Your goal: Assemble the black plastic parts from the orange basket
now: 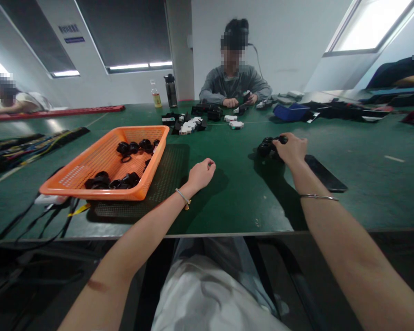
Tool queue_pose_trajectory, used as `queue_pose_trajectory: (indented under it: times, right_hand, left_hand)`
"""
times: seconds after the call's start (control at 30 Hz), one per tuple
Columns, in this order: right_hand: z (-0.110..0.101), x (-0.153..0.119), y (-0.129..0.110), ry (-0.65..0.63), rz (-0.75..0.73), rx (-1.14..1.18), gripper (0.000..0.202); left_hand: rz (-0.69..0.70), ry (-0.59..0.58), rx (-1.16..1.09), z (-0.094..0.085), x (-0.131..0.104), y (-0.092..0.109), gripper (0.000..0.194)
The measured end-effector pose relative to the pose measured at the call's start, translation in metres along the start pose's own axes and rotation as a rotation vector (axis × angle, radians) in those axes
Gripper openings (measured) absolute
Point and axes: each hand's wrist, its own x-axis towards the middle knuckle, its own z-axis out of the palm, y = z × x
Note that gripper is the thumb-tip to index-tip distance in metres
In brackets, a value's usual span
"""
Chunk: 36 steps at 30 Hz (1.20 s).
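Observation:
My left hand (202, 174) is closed with its fingers curled in, just above the green table; nothing shows between thumb and forefinger. To its left stands an orange plastic basket (89, 195) holding several black ring-shaped parts (126, 180). Farther right, my right hand (292, 146) reaches over a small group of black round parts (265, 147). Its thumb and fingers close on one black round part (282, 139) at the edge of that group. A flat black phone-like slab (324, 174) lies beside my right wrist.
Across the green table (227, 197) a person (232, 82) handles small parts. White and black pieces (191, 125) lie before them. A bottle (156, 94) and dark flask (171, 91) stand behind. Cable bundles (31, 147) lie left; blue and black items (293, 111) back right.

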Motion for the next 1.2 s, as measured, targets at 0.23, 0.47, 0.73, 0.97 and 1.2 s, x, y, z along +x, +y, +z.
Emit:
queue_pose_trajectory:
  times: [0.23, 0.47, 0.73, 0.97, 1.2]
  right_hand:
    - [0.006, -0.004, 0.004, 0.036, 0.01, 0.035, 0.032]
    - [0.009, -0.003, 0.008, -0.023, 0.008, 0.018, 0.025]
    - [0.005, -0.007, 0.002, 0.054, -0.035, 0.035, 0.031]
    - [-0.009, -0.034, -0.044, 0.035, -0.427, 0.113, 0.035]
    - [0.028, -0.057, -0.063, -0.399, -0.808, 0.23, 0.037]
  left_hand:
    - [0.016, -0.003, 0.017, 0.001, 0.0, -0.001, 0.029]
    - [0.016, -0.015, 0.032, 0.0, -0.002, 0.001, 0.029]
    - [0.05, -0.014, 0.085, -0.001, -0.005, 0.003, 0.026]
    - [0.334, 0.051, 0.345, -0.004, -0.016, 0.011, 0.025]
    - [0.312, 0.143, 0.448, -0.041, -0.032, 0.037, 0.024]
